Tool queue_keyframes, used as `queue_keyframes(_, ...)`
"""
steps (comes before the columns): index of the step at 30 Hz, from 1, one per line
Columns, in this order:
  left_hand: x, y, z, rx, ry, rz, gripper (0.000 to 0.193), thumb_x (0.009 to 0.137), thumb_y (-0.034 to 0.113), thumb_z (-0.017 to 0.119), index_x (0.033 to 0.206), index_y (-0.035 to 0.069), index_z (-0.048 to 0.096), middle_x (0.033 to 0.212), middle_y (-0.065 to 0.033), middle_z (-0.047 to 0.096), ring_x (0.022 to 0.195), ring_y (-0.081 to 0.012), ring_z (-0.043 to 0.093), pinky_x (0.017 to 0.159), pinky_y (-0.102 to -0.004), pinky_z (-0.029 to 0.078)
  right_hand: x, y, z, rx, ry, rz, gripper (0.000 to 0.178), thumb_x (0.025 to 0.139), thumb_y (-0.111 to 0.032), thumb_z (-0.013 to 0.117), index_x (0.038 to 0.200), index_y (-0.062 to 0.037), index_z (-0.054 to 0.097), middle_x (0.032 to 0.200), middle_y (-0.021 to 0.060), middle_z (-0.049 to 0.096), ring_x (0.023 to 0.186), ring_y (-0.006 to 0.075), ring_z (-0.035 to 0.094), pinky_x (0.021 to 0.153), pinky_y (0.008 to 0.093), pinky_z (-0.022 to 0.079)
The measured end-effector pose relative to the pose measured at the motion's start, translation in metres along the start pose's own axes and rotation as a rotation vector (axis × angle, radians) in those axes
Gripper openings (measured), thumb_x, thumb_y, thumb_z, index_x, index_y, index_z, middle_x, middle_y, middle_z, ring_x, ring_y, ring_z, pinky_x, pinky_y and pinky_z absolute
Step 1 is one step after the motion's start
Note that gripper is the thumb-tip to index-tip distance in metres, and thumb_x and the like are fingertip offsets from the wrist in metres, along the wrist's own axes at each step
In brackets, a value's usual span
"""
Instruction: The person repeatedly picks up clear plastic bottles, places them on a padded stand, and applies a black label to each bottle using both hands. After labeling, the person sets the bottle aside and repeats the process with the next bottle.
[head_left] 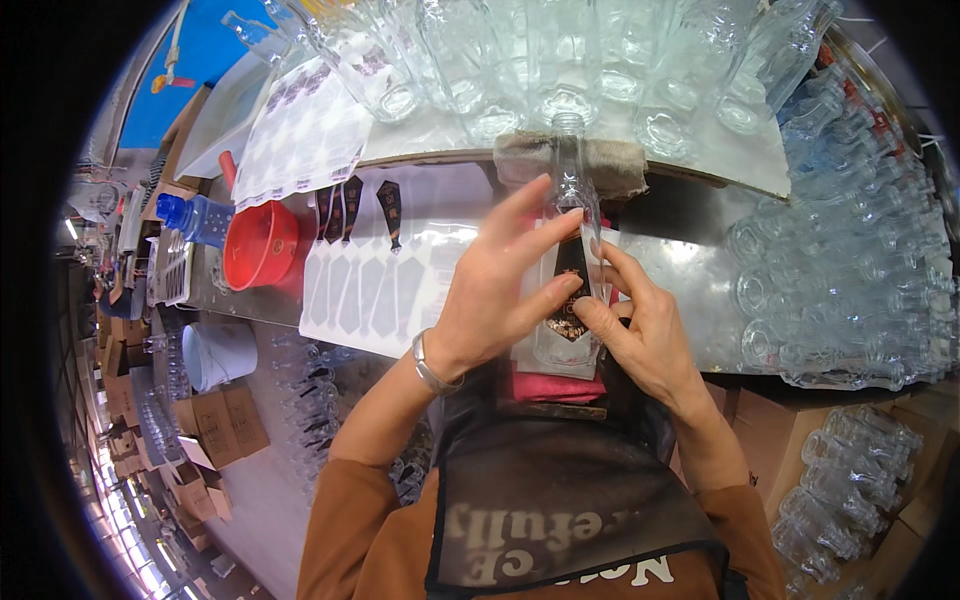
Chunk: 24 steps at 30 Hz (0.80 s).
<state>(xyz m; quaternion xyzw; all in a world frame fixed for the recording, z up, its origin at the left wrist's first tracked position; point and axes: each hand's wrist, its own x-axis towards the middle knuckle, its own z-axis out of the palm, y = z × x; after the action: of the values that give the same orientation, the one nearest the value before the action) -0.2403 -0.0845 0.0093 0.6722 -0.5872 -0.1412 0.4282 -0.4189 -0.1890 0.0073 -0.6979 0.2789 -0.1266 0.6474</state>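
A clear glass bottle (pixel 567 160) lies in front of me, its neck pointing away across a folded beige cloth (pixel 625 166). On its side is a dark, tie-shaped label (pixel 573 262) with light print. My left hand (pixel 485 285) has its fingers spread, with fingertips and thumb touching the label; the fingers are slightly blurred. Curled along the bottle's right side, my right hand (pixel 648 335) grips it, the thumb near the label's lower part. To the left lies a sheet (pixel 375 290) with several dark labels, one being a separate tie-shaped label (pixel 390 215).
Clear bottles (pixel 480 80) crowd the raised shelf ahead, and more bottles (pixel 850 260) lie stacked at right. A red bowl (pixel 262 245) and a blue-capped plastic bottle (pixel 200 217) are at left. Lower down are a white bucket (pixel 220 355) and cardboard boxes (pixel 225 425).
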Motion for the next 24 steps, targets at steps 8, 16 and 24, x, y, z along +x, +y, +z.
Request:
queue_keyframes(8,0.000,0.001,-0.003,0.015,-0.014,0.021,0.059,0.083,0.017,0.078,0.139,0.011,0.060,0.153,-0.0210,0.043,0.136,-0.0366,0.048,0.109,-0.0432,0.043,-0.002,0.005,0.005,-0.065,0.075,-0.047,0.071,0.085,-0.026,0.076,0.140,0.0068,0.046,0.115,0.0194,0.071,0.055,0.0134,0.061,0.056,0.0319,0.050)
queue_keyframes(16,0.001,0.000,-0.002,-0.004,0.005,0.002,0.062,0.083,0.017,0.078,0.141,0.011,0.058,0.151,-0.0202,0.045,0.136,-0.0359,0.049,0.110,-0.0431,0.042,0.000,0.006,0.006,-0.078,0.110,-0.064,0.069,0.085,-0.027,0.077,0.138,0.0064,0.048,0.114,0.0208,0.071,0.056,0.0163,0.062,0.057,0.0332,0.050)
queue_keyframes(24,0.002,0.002,-0.005,-0.053,0.047,-0.001,0.065,0.081,0.013,0.078,0.142,0.007,0.056,0.150,-0.0243,0.045,0.133,-0.0400,0.050,0.107,-0.0428,0.044,0.012,0.007,-0.011,0.084,0.016,-0.004,0.052,0.089,-0.019,0.072,0.132,0.0058,0.055,0.116,0.0174,0.071,0.079,0.0146,0.070,0.066,0.0276,0.053)
